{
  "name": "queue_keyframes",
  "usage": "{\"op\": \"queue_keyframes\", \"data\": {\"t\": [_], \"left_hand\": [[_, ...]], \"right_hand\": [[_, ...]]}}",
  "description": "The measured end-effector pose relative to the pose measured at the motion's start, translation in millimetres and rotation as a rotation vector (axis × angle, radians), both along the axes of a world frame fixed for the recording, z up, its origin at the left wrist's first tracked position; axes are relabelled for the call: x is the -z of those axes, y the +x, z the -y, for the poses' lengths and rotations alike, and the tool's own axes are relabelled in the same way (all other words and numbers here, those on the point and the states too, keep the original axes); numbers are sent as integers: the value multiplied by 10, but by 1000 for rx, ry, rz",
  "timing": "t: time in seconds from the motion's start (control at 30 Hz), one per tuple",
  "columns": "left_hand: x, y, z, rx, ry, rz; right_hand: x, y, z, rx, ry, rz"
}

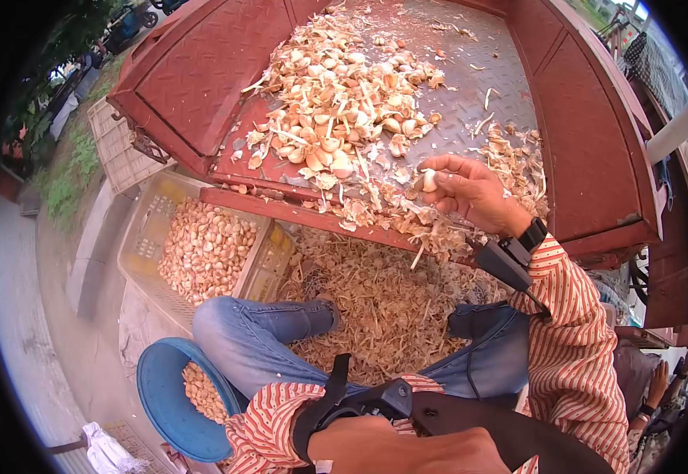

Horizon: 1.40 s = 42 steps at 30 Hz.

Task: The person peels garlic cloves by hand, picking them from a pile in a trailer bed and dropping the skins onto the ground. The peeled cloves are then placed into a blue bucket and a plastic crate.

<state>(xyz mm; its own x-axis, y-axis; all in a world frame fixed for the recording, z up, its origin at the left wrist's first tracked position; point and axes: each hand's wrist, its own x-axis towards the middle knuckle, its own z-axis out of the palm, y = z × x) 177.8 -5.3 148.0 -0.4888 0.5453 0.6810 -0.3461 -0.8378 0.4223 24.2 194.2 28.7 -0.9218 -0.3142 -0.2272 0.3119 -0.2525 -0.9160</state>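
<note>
My right hand [470,193] is above the front edge of the red metal cart bed [470,87], its thumb and fingers pinched on a pale garlic clove [429,181]. Just left of it, on the bed, lies a heap of garlic cloves [332,118] mixed with dry skins and stalks. My left hand [395,446] is low at the bottom edge, near my body, with its back in view. Its fingers are hidden, so I cannot see what they hold, if anything.
A plastic crate [146,253] of garlic cloves stands left of my knees. Nearer is a blue bucket [162,403] with cloves inside. Dry husks [375,300] cover the ground between my legs. Another person's hands [658,385] show at the right edge.
</note>
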Motion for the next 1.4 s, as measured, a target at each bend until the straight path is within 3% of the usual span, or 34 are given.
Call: {"op": "queue_keyframes", "data": {"t": [0.1, 0.2, 0.27, 0.3, 0.37, 0.43, 0.53, 0.6, 0.7, 0.8, 0.9, 0.93, 1.0, 1.13, 1.2, 1.23, 1.3, 1.33, 1.4], "left_hand": [[-14, -10, 0, 7, -13, 30], [7, -258, 181, -69, -151, -122], [69, -550, 614, -446, -407, -10], [155, -731, 882, -747, -589, 71], [438, -1171, 1436, -1280, -1162, 128], [1119, -1586, 2268, -1500, -1801, -94], [1196, -1753, 2092, -1582, -1797, -647], [889, -1900, 1231, -1364, -1517, -373], [875, -2270, 174, -1336, -1382, -744], [1116, -2656, -599, -1364, -1567, -1083], [1375, -2922, -929, -1243, -1803, -1222], [1428, -2941, -987, -1191, -1872, -1245], [1481, -2901, -1031, -1171, -1863, -1271], [1370, -2668, -898, -1178, -1841, -1280], [1349, -2603, -722, -1239, -1578, -1031], [1291, -2529, -642, -1257, -1413, -877], [1186, -2361, -488, -925, -1267, -295], [1172, -2305, -411, -807, -1146, -158], [1086, -2119, -300, -789, -1088, -43]], "right_hand": [[15, -5, -12, -33, -148, 17], [50, 10, 0, -42, -244, 41], [13, 45, -10, -41, -262, 16], [-20, 75, -8, -36, -272, 0], [-189, 188, 53, -50, -360, -86], [-455, 397, 184, -103, -468, -229], [-913, 728, 364, -322, -643, -441], [-1048, 798, 463, -441, -710, -628], [-1153, 1004, 665, -308, -958, -670], [-1222, 1049, 604, -238, -976, -658], [-1253, 973, 457, -256, -985, -683], [-1194, 969, 571, -163, -1073, -749], [-1155, 951, 585, -101, -1149, -784], [-1214, 1161, 579, -32, -1171, -586], [-1214, 1166, 464, -181, -1112, -587], [-1199, 964, 269, -400, -1031, -647], [-1213, 936, 276, -414, -1035, -769], [-1180, 1066, 514, -206, -1130, -832], [-1183, 1131, 589, -78, -1109, -854]]}}
